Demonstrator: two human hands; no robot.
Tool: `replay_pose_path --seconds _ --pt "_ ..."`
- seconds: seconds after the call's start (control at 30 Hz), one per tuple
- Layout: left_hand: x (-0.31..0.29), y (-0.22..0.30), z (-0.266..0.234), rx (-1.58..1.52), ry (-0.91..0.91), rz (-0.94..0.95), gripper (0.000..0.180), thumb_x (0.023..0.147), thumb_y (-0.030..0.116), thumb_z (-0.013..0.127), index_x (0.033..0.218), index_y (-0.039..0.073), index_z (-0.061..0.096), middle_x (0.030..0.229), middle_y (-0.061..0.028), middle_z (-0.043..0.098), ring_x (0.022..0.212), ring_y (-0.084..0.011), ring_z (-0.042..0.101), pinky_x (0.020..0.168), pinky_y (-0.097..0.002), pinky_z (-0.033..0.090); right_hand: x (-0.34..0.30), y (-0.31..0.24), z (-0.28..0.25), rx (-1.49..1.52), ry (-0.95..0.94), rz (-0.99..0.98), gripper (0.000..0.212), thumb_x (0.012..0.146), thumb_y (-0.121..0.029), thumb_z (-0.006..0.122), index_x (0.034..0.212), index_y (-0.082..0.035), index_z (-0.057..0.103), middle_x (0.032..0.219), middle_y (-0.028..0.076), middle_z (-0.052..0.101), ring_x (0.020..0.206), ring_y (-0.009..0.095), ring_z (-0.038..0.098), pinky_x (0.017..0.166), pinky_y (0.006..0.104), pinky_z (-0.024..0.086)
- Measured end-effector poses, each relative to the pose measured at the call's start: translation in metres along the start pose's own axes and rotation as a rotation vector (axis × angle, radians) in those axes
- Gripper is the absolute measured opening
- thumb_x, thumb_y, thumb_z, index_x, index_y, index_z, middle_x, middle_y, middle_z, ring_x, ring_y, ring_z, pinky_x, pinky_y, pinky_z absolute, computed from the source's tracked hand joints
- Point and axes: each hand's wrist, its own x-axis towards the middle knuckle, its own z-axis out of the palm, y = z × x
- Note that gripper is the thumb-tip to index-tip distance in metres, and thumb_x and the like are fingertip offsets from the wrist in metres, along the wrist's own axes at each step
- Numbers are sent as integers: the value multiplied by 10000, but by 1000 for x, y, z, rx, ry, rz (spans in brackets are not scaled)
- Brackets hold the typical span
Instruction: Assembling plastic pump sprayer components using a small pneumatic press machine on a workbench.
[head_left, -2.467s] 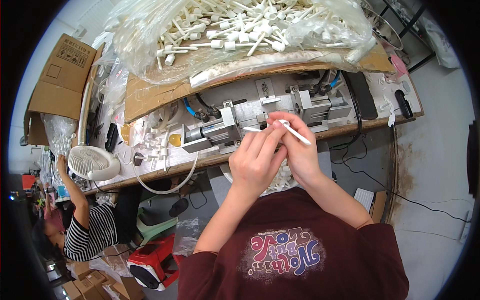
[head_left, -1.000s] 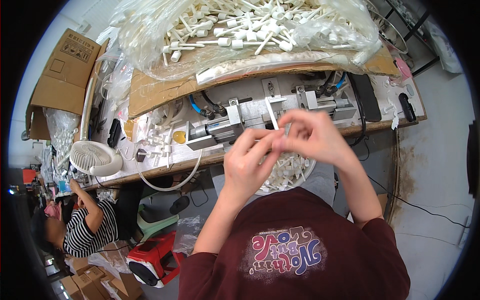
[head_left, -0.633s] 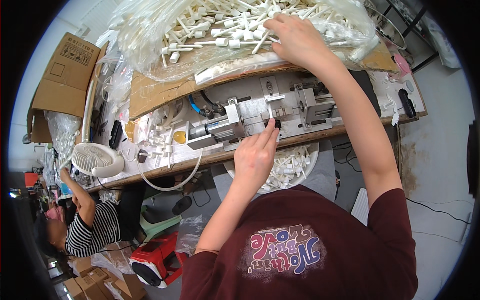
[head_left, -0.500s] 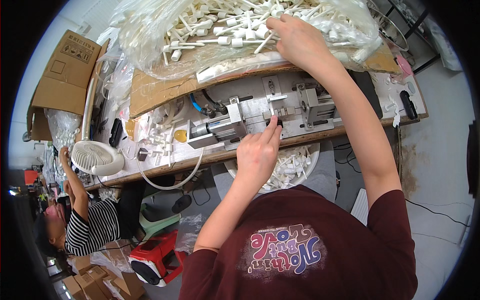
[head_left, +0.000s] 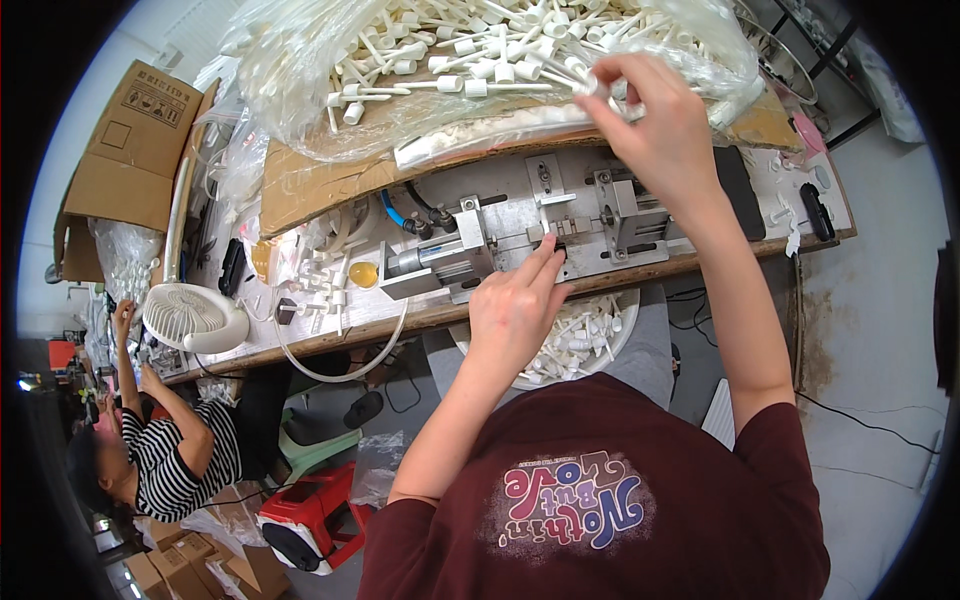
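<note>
My right hand [head_left: 665, 125] is raised at the front edge of a heap of white plastic stemmed caps [head_left: 500, 50]. Between its thumb and fingertips it pinches one white stemmed cap [head_left: 590, 86], whose thin stem is blurred and points to the upper left. My left hand [head_left: 512, 308] lies over the near side of a metal clamping fixture [head_left: 583, 215]. Its index finger is stretched out and touches the middle block of the fixture; the other fingers are partly hidden behind the hand. Whether a part sits under that fingertip cannot be made out.
Clear plastic sheeting and cardboard [head_left: 310, 190] lie under the heap. A round tub [head_left: 625, 330] of white parts rests on my lap. To the left are a white fan [head_left: 195, 315], a hose and small white pieces. Further left, a person in a striped shirt [head_left: 185, 455] works.
My right hand has drawn back from the heap, toward me and to the right, with a stemmed cap in its fingers. My left hand has hardly moved. The other person's arms have shifted.
</note>
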Motion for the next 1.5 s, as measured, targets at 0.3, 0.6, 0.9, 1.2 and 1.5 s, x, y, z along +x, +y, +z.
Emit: replay_pose_path --seconds 0.3,0.6,0.9,1.2,1.5 --pt "25 12 -32 -290 320 -22 357 734 23 845 1066 10 712 1085 -115 674 849 -190 694 714 -298 593 -39 -41 -37 784 -840 547 193 850 -178 764 962 -26 722 865 2 715 747 40 619 614 197 443" --pt "-9 10 3 -203 108 -73 291 756 81 809 1032 34 730 1261 -94 662 826 -217 715 686 -299 573 9 16 22 -358 -235 100 390 813 -370 778 1092 -108 702 967 79 675 812 269 697 711 407 558" --pt "2 5 13 85 101 28 285 739 137 801 1009 67 742 1182 -39 715 673 -205 656 631 -300 522 5 26 42 -316 -225 145 189 809 -186 704 966 -85 729 933 73 678 841 301 691 743 404 563" --pt "-2 1 15 50 104 25 283 729 117 794 1001 56 740 1182 -43 714 622 -180 644 605 -288 513 -16 14 2 -83 -95 36 127 834 -125 707 940 -55 714 967 76 710 882 269 663 787 339 543" --pt "5 6 8 -158 74 -80 380 755 117 817 1115 58 709 1210 -49 694 661 -156 663 640 -262 544 -48 18 -23 608 138 517 162 870 -63 727 1027 -28 747 973 38 739 806 88 675 668 238 557"
